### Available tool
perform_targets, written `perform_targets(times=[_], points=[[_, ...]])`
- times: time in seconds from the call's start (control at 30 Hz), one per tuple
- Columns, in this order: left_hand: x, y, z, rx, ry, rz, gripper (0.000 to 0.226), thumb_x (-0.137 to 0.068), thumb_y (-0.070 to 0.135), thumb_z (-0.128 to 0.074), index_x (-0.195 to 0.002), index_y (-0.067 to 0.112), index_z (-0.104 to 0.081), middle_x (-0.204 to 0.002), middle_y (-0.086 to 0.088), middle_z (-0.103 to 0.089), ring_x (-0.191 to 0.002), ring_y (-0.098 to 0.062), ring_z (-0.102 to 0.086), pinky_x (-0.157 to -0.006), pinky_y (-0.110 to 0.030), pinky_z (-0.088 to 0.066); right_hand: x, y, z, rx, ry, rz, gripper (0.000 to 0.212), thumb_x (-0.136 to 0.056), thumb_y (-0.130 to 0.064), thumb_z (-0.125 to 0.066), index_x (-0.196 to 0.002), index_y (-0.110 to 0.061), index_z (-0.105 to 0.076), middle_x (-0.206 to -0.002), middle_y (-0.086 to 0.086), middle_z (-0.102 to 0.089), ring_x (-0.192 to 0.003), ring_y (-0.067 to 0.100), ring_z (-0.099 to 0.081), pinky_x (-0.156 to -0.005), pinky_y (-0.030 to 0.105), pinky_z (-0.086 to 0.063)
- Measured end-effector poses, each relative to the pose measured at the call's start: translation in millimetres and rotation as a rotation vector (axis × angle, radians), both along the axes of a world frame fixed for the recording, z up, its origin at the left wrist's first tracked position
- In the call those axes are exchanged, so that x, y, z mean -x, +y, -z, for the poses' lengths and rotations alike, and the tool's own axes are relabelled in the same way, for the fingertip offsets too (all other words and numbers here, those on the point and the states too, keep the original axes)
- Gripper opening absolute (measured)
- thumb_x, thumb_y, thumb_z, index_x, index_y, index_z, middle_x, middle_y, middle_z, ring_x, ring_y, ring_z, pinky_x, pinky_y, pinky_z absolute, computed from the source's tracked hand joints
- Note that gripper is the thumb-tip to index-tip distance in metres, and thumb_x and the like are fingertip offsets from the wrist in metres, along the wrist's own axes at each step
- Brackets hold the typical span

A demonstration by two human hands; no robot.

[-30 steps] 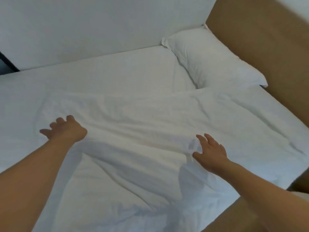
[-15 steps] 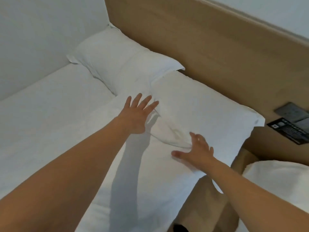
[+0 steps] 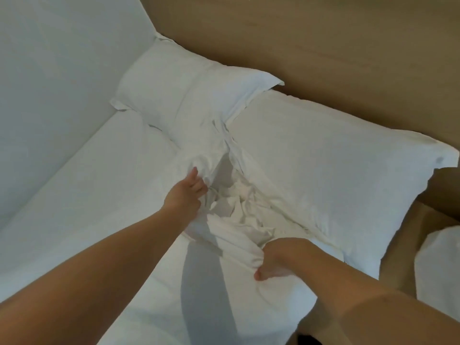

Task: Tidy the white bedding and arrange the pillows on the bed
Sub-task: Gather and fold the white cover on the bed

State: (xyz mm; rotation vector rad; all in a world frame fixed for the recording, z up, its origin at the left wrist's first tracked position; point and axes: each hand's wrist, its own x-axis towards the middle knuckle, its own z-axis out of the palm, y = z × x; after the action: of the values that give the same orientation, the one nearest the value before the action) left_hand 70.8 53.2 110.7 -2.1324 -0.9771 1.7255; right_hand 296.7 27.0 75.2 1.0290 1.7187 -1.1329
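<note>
A tan wooden headboard panel (image 3: 323, 46) runs across the top, well beyond where the fabric is gripped. A plain pale grey-white wall (image 3: 49, 83) fills the far left. Right of the grip, a tan wooden surface (image 3: 403, 245) carries a white rounded cushion-like shape (image 3: 440, 265), cut by the frame edge.

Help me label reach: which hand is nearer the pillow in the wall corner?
Left. The left hand grips bunched bedding just below that pillow; the right hand is farther back.
</note>
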Motion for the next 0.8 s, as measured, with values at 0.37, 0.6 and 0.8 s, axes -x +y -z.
perform_targets(times=[0.37,0.6,0.8], points=[[19,-37,4,0.001,0.085,-0.837,0.032,-0.087,0.014,-0.058,-0.117,0.006,-0.065,-0.111,-0.008,-0.069,-0.099,-0.032,-0.068,-0.073,-0.04,-0.056,100,82,80,-0.21,0.355,0.462,0.076,-0.084,-0.044,-0.062,-0.147,-0.02,-0.027,-0.145,0.008,-0.04,-0.129,0.027,-0.044,-0.103,0.039,-0.04],[69,-75,-29,0.22,-0.179,-0.327,0.052,-0.082,0.038,-0.055,-0.132,0.026,-0.055,-0.161,-0.008,-0.003,-0.147,-0.037,0.009,-0.107,-0.069,0.009,129,74,114,-0.411,0.159,0.452,0.086,-0.078,-0.046,-0.066,-0.146,-0.018,-0.022,-0.148,0.011,-0.033,-0.138,0.033,-0.029,-0.109,0.044,-0.027],[114,-23,-28,-0.767,-0.869,-1.188,0.024,-0.086,0.038,-0.064,-0.095,0.016,-0.065,-0.159,-0.003,-0.007,-0.145,-0.034,-0.005,-0.115,-0.05,-0.018,147,91,95,-0.408,0.121,0.169,0.049,-0.094,-0.039,-0.041,-0.141,-0.026,-0.046,-0.149,0.015,-0.032,-0.134,0.035,-0.029,-0.111,0.044,-0.022]])
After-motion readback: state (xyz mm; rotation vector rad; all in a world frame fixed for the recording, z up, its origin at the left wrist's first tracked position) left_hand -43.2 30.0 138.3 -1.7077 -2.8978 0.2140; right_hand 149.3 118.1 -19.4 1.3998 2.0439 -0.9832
